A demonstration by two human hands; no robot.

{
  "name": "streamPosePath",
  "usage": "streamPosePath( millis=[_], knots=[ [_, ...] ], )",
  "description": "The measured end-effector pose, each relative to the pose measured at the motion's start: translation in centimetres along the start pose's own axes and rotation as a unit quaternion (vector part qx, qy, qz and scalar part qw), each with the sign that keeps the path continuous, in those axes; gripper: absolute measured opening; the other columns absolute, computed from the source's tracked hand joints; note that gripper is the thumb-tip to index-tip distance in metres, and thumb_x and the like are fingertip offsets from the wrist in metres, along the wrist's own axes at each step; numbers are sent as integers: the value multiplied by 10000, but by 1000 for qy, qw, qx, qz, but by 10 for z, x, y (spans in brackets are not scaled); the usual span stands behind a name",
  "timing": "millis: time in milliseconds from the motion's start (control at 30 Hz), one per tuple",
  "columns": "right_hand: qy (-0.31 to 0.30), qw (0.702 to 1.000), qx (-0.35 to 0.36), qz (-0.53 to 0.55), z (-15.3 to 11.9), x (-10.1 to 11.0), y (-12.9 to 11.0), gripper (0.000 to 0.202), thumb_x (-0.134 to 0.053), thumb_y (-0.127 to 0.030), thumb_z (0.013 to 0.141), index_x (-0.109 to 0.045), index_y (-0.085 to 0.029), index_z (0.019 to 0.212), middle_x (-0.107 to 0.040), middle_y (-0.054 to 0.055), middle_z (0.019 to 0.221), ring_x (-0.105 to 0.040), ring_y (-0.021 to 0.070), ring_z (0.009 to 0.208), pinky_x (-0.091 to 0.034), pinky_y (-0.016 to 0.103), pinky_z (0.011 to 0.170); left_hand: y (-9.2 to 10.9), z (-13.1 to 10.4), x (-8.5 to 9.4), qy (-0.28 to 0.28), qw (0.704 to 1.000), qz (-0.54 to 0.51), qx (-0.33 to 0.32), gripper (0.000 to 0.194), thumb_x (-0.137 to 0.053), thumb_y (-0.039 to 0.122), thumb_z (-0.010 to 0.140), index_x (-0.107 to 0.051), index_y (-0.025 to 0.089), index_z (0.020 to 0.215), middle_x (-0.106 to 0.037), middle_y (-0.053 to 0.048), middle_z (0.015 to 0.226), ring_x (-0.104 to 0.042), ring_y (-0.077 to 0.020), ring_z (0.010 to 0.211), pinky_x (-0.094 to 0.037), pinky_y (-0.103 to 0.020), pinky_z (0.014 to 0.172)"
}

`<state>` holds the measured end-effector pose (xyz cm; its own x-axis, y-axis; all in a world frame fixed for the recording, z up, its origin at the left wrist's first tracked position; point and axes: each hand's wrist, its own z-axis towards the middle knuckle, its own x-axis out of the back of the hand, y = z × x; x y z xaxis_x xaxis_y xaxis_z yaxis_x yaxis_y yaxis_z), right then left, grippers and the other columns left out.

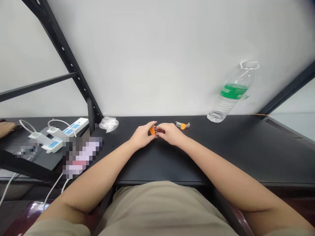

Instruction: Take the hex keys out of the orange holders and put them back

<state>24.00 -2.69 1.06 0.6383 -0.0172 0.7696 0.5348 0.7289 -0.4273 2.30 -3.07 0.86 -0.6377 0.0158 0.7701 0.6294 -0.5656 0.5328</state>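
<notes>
My left hand [142, 135] and my right hand [169, 133] meet at the middle of the black table [221, 154]. Between them is a small orange holder with metal hex keys [153, 130]. The left hand grips its orange part, and the fingers of the right hand close on the metal keys sticking out of it. A second orange hex key set [182, 125] lies on the table just right of and behind my right hand, untouched.
A clear water bottle [231, 93] with a green label stands at the back right against the white wall. A crumpled plastic bag [109, 124] lies at the back left. White power strips [73, 126] with cables sit on the left table, where another person's hand [6, 128] shows.
</notes>
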Motion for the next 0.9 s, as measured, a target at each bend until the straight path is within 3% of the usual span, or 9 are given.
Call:
streamPosePath(
  millis=[133, 300, 467, 800, 900],
  knots=[
    [16, 1000, 3, -8, -1, -3, 6, 142, -615, -161, 949, -739, -218, 987, -743, 52, 984, -669, 205, 891, -505, 341, 831, -5, 1, 3, 25, 999, -29, 33, 689, -780, 341, 825, -512, 283, 1457, -702, -27, 1277, -669, -219, 1169, -504, -376, 1087],
    [-9, 998, 15, -55, -3, -8, 4, 176, -574, -165, 966, -739, -213, 1003, -722, 78, 987, -654, 215, 895, -492, 337, 824, -3, -1, 3, 36, 998, -38, 20, 617, -742, 357, 859, -534, 288, 1436, -690, -19, 1307, -663, -207, 1177, -495, -364, 1100],
    [-13, 996, -17, -84, -6, -14, 7, 175, -555, -200, 974, -729, -200, 994, -685, 80, 934, -631, 213, 848, -472, 340, 803, -3, 0, 2, 33, 999, -31, 23, 590, -732, 347, 866, -545, 276, 1421, -699, -25, 1282, -673, -211, 1144, -517, -362, 1061],
    [-95, 990, -67, -78, -1, -11, 33, 193, -598, -150, 905, -769, -238, 915, -714, 47, 962, -648, 189, 865, -471, 296, 796, -12, 2, 0, 42, 998, -36, 30, 585, -717, 285, 868, -538, 271, 1425, -687, -36, 1309, -661, -219, 1184, -513, -373, 1069],
    [-119, 984, -101, -90, -3, -9, 35, 123, -653, -115, 805, -728, -212, 815, -711, 53, 867, -633, 191, 767, -441, 291, 699, -12, 2, -1, 34, 998, -36, 32, 596, -721, 294, 866, -533, 266, 1431, -679, -44, 1326, -645, -227, 1223, -500, -381, 1088]
  ],
)
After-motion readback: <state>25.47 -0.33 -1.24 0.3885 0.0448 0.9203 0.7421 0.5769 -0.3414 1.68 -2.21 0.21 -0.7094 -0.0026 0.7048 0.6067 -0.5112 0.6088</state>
